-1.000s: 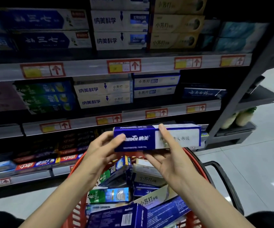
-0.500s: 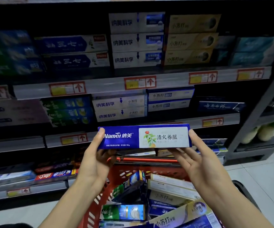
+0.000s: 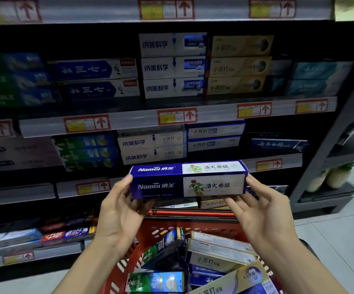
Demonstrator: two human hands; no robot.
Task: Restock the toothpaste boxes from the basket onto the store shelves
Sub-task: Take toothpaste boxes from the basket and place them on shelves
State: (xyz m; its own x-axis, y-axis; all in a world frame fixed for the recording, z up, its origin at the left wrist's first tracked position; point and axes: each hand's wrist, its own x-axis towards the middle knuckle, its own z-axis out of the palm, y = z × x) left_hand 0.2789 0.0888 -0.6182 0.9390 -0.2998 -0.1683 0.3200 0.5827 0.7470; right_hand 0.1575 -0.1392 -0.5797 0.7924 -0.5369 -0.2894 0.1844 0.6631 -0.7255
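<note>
Step in hand: transfer from basket to shelf. The toothpaste box [image 3: 188, 180], a long rectangular carton of glossy blue and white card, is held level above the red plastic lattice basket [image 3: 193, 213] and in front of the shelves [image 3: 129, 122], the left hand [image 3: 118, 211] gripping its left end and the right hand [image 3: 261, 211] clasping its right end between thumb and fingers. The next move likely calls for locating a matching row, then sliding the carton in lengthwise, printed face outward
</note>
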